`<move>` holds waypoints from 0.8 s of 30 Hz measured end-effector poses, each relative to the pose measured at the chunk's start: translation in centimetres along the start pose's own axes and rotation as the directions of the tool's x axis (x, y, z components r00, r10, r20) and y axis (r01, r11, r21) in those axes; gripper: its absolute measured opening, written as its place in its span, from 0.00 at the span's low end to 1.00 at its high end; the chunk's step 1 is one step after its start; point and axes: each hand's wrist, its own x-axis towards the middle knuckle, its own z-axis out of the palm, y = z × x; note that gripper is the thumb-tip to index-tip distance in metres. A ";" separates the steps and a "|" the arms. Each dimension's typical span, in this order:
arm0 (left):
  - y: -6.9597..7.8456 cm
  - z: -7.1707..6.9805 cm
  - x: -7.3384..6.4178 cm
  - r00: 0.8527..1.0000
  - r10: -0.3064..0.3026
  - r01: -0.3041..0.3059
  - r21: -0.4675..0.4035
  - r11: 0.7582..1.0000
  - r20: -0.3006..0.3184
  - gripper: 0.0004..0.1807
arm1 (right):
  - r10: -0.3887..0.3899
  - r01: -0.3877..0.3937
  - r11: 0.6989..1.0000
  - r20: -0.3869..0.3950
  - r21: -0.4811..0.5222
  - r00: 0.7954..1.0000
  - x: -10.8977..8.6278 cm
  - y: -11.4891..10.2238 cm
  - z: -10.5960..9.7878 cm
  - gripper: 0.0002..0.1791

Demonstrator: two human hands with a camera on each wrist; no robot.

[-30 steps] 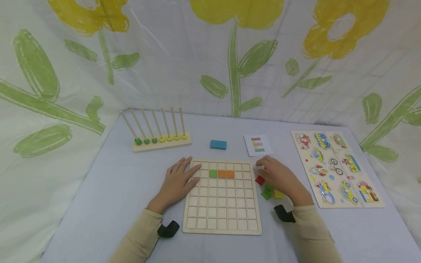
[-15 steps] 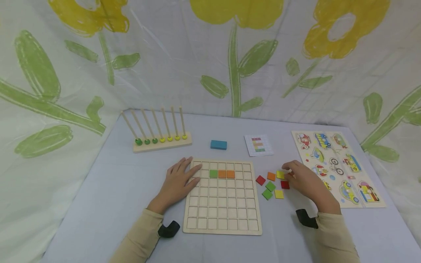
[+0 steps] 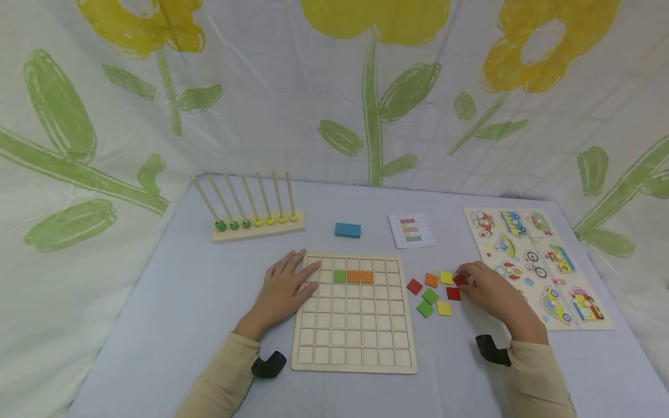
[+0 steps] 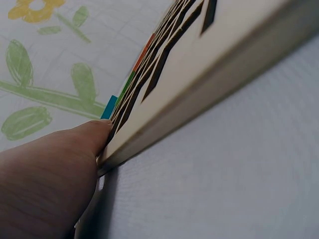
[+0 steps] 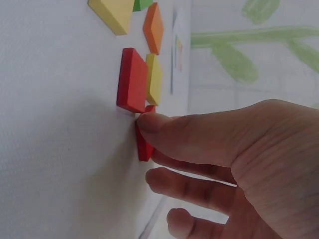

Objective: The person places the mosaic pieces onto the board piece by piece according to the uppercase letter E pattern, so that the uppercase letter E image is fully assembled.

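Note:
My left hand (image 3: 284,290) lies with straight fingers on the left edge of a wooden grid board (image 3: 352,339); in the left wrist view its thumb (image 4: 94,132) rests at the board's rim. A green tile (image 3: 339,276) and two orange tiles (image 3: 360,277) sit side by side in one row of the board. At the right, my right hand (image 3: 491,293) pinches a red square tile (image 5: 144,142) between thumb and fingers, low over the cloth. Close beside it lie another red tile (image 5: 133,82) and a yellow tile (image 5: 154,79). The other fingers are loosely bent.
Several loose tiles, among them a green one (image 3: 425,309), lie right of the board. Behind stand a peg rack (image 3: 258,230) with beads, a blue block (image 3: 347,230) and a pattern card (image 3: 411,231). A picture puzzle board (image 3: 538,270) lies far right.
My right hand has moved right from beside the board, uncovering several loose tiles, and its fingers have come to the rightmost red tile. The left hand has stayed in place.

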 end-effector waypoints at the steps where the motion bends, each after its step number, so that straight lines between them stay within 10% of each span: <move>1: 0.0 0.0 0.0 1.000 -0.004 0.004 0.001 1.000 0.006 0.26 | -0.003 0.003 1.000 -0.001 -0.002 1.000 0.0 0.0 0.0 0.17; 24: 0.0 -0.1 0.0 1.000 -0.005 0.005 0.012 1.000 0.017 0.27 | 0.001 -0.002 1.000 -0.050 -0.024 0.999 0.2 -0.8 -0.2 0.19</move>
